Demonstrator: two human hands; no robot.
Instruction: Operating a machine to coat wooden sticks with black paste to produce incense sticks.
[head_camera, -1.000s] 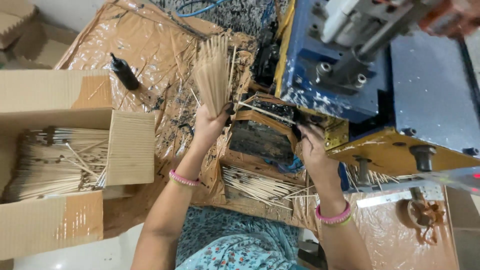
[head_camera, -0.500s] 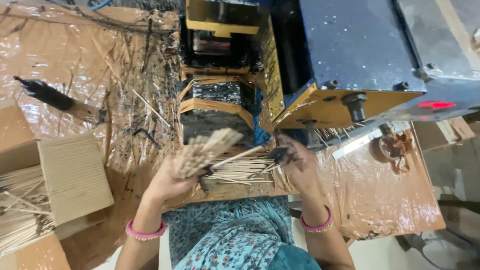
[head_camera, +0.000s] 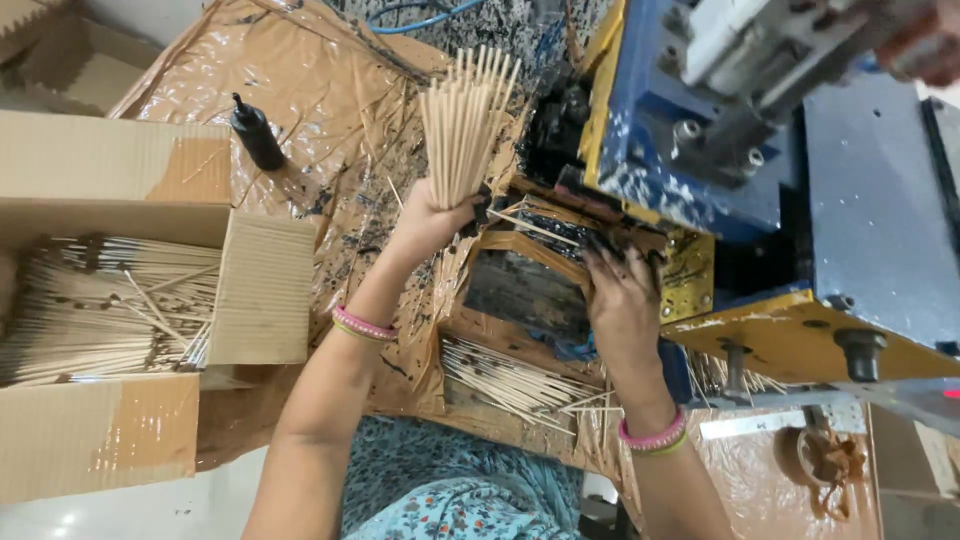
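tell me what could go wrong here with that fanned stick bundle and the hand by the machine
1. The left hand grips the bundle of thin sticks only at its base; the fanned tops could slip out onto the brown plastic sheet.
2. The right hand rests at the feed tray beside the blue machine; fingers might get pinched.

A plastic-covered brown work surface (head_camera: 300, 90) carries a black bottle (head_camera: 257, 132) left of the left hand (head_camera: 432, 215) and scattered bamboo sticks (head_camera: 510, 380) below it.
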